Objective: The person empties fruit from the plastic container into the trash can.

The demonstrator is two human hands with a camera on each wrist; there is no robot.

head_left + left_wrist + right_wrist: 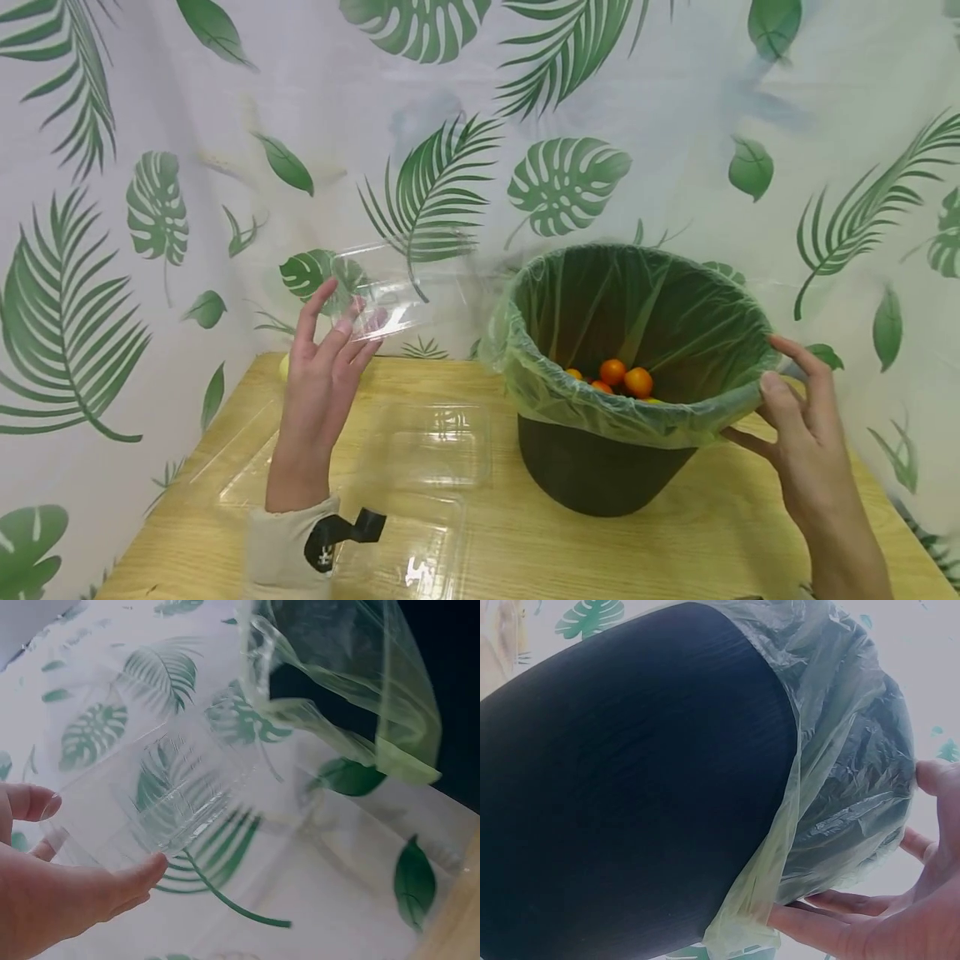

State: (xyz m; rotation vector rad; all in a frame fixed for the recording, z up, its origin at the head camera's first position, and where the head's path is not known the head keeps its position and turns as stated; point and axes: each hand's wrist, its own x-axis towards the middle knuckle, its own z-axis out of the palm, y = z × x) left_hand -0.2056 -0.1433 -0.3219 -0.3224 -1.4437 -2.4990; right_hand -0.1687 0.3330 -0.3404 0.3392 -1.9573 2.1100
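Note:
My left hand [322,375] holds a clear plastic box [405,292] by its left end, raised over the back of the table. In the left wrist view the thumb and fingers pinch the box [172,795] at its near corner. On the right, a dark trash bin [607,467] stands tilted, its mouth facing me. A thin green bag [637,425] lines it and folds over the rim. My right hand [806,442] grips the bin's right rim through the bag. Several small orange fruits [637,382] lie inside, partly hidden by the near rim.
More clear plastic containers lie on the wooden table [510,550]: one in the middle [427,446], one nearer me [405,542], another at the left [240,467]. A yellowish round thing [283,367] is partly hidden behind my left hand. A leaf-print curtain [450,100] hangs behind.

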